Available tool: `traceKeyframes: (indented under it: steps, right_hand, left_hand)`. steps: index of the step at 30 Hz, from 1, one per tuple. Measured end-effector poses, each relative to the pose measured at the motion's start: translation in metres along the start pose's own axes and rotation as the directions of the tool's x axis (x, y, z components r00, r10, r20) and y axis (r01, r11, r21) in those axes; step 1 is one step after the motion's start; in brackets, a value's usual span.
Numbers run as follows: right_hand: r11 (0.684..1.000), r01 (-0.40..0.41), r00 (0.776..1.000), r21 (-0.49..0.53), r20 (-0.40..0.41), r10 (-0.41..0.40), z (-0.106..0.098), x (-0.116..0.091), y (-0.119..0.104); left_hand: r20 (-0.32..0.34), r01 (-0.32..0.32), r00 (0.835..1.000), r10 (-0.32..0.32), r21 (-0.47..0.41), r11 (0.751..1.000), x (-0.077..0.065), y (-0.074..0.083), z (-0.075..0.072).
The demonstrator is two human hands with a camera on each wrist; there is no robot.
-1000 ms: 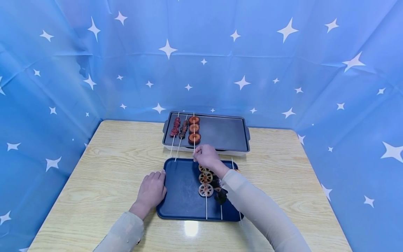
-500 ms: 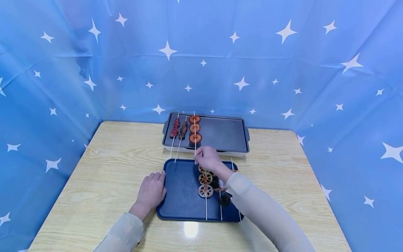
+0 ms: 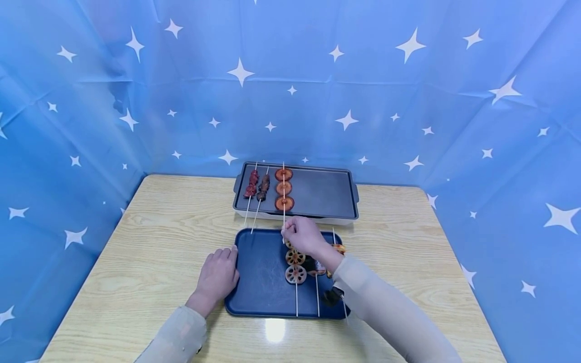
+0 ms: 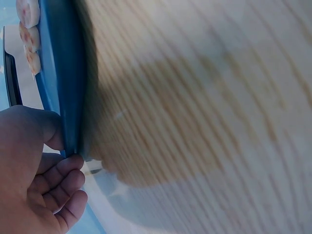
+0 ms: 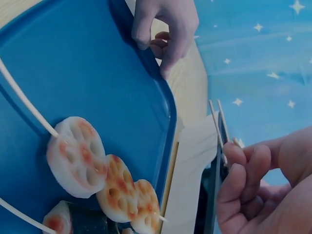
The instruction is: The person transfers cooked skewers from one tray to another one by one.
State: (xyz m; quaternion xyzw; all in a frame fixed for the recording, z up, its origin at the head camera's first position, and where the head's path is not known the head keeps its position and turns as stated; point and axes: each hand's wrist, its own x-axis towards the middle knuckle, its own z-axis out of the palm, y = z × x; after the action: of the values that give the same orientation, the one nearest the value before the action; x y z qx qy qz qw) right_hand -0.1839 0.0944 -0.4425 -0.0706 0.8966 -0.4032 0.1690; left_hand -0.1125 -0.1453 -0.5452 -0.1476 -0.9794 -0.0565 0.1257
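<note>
Skewer of three orange-red round slices (image 3: pixel 284 188) on a thin pale stick is lying over the dark grey rectangular griddle (image 3: pixel 324 189), just to the 10 o'clock side of its centre, with 12 pointing away from you; its stick is running from 12 to 6 o'clock and crossing the griddle's near edge; whether every slice is touching the surface, you cannot tell. Your right hand (image 3: pixel 303 236), at 6 o'clock from the slices, is pinching the near end of that stick between thumb and curled fingers, over the far rim of the blue rectangular tray (image 3: pixel 263 295); your left hand (image 3: pixel 218 275) is pinching the tray's rim between 9 and 10 o'clock, thumb on one side and index fingertip on the other. On the griddle, a lumpy dark-red skewer (image 3: pixel 251 184) is lying at 9 o'clock, and a lumpy brown skewer (image 3: pixel 263 187) is lying between it and the orange-red slices. On the tray, a skewer of pale, holed lotus-like slices (image 3: pixel 296 275) is lying just past centre towards 1 o'clock; a yellow-orange piece (image 3: pixel 338 248) is showing at 2 o'clock, partly hidden by your arm. Both tray and griddle are resting on a pale wood-grained table (image 3: pixel 181 206).
</note>
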Motion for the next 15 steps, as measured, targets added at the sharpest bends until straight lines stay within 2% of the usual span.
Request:
traceKeyframes:
  steps: [15]
  right_hand:
    - [1.0,0.023,1.0,0.005,0.02,-0.023,-0.012,-0.028,0.013]
  left_hand:
    - [-0.004,-0.008,1.0,0.008,0.005,1.0,0.0,-0.001,0.001]
